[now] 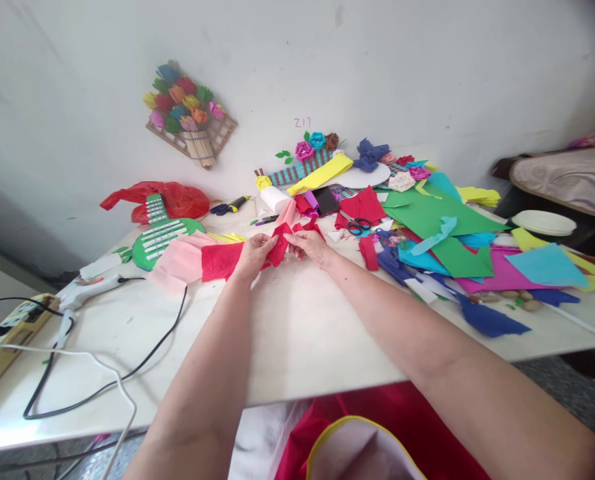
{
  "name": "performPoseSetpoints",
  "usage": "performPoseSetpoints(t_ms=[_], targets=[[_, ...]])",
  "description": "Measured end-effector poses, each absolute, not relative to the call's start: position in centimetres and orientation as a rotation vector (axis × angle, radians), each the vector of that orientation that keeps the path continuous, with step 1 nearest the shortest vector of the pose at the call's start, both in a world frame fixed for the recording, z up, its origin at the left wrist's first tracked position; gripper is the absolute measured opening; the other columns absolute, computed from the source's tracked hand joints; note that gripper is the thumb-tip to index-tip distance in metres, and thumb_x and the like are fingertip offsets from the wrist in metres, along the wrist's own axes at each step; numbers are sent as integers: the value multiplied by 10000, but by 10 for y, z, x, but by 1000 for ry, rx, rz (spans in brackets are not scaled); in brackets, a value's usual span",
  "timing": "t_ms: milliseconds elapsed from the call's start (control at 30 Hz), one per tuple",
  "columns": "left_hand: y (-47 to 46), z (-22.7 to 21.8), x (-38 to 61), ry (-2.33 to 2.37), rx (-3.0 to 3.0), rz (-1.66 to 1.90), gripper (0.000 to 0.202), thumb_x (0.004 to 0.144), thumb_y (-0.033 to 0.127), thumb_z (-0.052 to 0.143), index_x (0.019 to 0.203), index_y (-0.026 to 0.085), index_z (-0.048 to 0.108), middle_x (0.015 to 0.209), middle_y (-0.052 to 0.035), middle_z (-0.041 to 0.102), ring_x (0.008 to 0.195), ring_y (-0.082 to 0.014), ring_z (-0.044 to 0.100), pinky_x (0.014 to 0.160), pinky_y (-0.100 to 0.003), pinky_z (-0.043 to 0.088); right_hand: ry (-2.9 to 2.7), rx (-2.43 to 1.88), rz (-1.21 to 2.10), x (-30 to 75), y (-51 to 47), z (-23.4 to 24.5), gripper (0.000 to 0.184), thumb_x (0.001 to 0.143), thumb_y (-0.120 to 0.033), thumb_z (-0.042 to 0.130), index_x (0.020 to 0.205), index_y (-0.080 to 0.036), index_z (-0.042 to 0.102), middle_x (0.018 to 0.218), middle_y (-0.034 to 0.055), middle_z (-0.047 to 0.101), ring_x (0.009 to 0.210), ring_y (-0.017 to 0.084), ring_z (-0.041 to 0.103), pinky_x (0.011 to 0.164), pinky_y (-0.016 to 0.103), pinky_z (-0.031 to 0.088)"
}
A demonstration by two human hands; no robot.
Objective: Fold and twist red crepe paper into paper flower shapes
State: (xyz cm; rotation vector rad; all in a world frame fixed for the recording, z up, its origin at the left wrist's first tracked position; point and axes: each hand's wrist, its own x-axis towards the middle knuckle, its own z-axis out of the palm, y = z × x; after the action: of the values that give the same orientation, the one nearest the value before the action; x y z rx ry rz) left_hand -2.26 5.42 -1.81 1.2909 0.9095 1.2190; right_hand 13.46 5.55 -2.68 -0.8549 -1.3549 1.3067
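Observation:
Both my hands meet over the middle of the white table [297, 333]. My left hand [254, 257] and my right hand [310, 245] each pinch a folded piece of red crepe paper [280, 244] held between them just above the tabletop. A longer red strip [221, 261] trails left from my left hand and lies on a pink sheet [180, 261]. More small red scraps [311, 225] lie just behind my right hand.
A white glue gun [90, 288] with black and white cords [127, 373] lies at the left. Scissors [358, 225], a phone [325, 200] and several coloured paper sheets [437, 220] crowd the right. A paper flower basket [190, 113] hangs on the wall. White plates [542, 222] sit far right.

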Motion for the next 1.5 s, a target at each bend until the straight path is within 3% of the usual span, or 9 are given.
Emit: performPoseSetpoints(t_ms=[233, 533, 833, 1067, 1200, 1500], targets=[[52, -19, -20, 928, 1341, 1214, 382, 613, 460, 704, 686, 165, 472, 517, 15, 584, 420, -100, 532, 394, -186, 382, -1374, -890, 1264, 132, 56, -29, 264, 638, -310, 690, 554, -142, 504, 450, -40, 519, 350, 44, 416, 353, 174, 320], [54, -19, -21, 984, 1419, 1280, 394, 611, 468, 701, 599, 157, 460, 445, 59, 474, 374, -40, 385, 373, -163, 266, -1416, -937, 1250, 132, 52, -24, 263, 673, -249, 655, 523, -146, 465, 425, -48, 511, 333, 36, 413, 354, 167, 309], [49, -14, -27, 895, 1282, 1069, 378, 570, 405, 744, 703, 159, 489, 553, 25, 569, 445, -91, 529, 420, -190, 385, -1372, -899, 1275, 134, 56, -25, 201, 684, -238, 643, 582, -136, 503, 452, -46, 519, 343, 40, 416, 354, 171, 310], [51, -17, -29, 877, 1295, 1049, 383, 523, 335, 782, 699, 149, 497, 549, 25, 580, 449, -87, 536, 438, -187, 404, -1348, -855, 1266, 135, 54, -23, 113, 685, -226, 626, 677, -140, 553, 455, -62, 497, 367, 54, 422, 353, 172, 319], [48, -14, -27, 840, 1309, 986, 356, 551, 353, 768, 687, 131, 525, 591, -3, 605, 507, -95, 564, 489, -194, 427, -1341, -845, 1236, 134, 55, -24, 88, 657, -187, 633, 665, -136, 562, 459, -68, 489, 362, 45, 400, 362, 171, 320], [46, -13, -27, 862, 1286, 1010, 358, 546, 358, 774, 676, 137, 524, 570, 10, 605, 459, -77, 533, 442, -179, 391, -1363, -865, 1317, 136, 52, -22, 115, 687, -212, 602, 626, -141, 535, 418, -48, 505, 366, 65, 441, 371, 175, 339]])
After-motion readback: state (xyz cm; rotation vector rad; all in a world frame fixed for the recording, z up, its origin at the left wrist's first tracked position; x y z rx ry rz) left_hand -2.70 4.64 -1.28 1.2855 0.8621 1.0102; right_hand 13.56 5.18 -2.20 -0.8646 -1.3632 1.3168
